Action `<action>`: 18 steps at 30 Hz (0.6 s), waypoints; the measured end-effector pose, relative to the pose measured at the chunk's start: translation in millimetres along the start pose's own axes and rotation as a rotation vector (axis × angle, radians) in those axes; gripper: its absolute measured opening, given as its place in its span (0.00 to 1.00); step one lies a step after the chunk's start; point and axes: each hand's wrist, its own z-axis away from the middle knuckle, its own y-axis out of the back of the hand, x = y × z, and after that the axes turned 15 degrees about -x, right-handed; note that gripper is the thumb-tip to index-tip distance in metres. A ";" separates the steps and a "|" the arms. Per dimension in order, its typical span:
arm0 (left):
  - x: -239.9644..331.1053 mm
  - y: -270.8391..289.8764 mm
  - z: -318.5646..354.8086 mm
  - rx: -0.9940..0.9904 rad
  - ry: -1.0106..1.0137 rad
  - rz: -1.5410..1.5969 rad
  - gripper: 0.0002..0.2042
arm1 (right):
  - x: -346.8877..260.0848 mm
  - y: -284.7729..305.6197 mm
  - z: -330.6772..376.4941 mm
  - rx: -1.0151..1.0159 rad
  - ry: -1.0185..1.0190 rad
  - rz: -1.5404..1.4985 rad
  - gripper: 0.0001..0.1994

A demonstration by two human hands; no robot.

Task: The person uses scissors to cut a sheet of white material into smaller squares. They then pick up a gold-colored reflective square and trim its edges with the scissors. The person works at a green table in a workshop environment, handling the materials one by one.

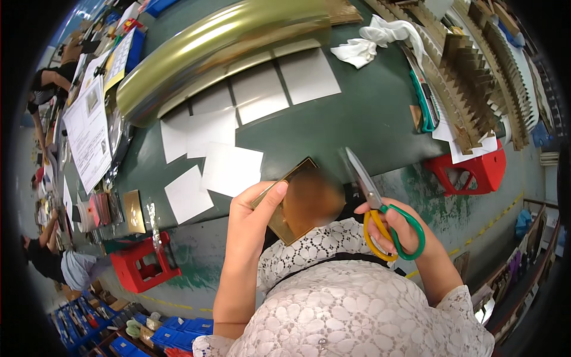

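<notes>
My left hand (250, 217) pinches a shiny gold square plate (290, 231) by its left side, thumb on top. The plate is tilted near my body at the table's front edge, and part of its mirror-like face is blurred. My right hand (405, 229) holds a pair of scissors (370, 191) with one yellow and one green handle, fingers through the loops. Its blades point up and away over the table edge, to the right of the plate. Beyond my left hand, loose white square sheets (233, 169) lie on the green table (369, 116).
A large gold foil roll (232, 44) spans the back. White cloth (380, 37), a teal-handled tool (423, 101) and brown toothed racks (470, 89) occupy the right. Printed papers (89, 134) lie left. Red stools (143, 265) stand at both sides; other people work far left.
</notes>
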 end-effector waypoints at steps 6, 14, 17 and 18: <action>7.0 44.0 22.5 0.098 -0.125 0.061 0.10 | 10.6 -11.7 1.7 0.041 0.043 0.150 0.30; 32.7 198.0 85.2 0.863 -0.638 -0.329 0.12 | 6.4 -43.6 -12.4 0.067 0.091 0.262 0.36; 24.0 273.9 108.9 1.002 -0.559 -0.360 0.15 | 3.9 -50.2 -16.0 0.039 0.090 0.304 0.34; 17.9 295.8 112.4 1.030 -0.519 -0.406 0.15 | 3.4 -52.4 -17.3 0.032 0.093 0.308 0.34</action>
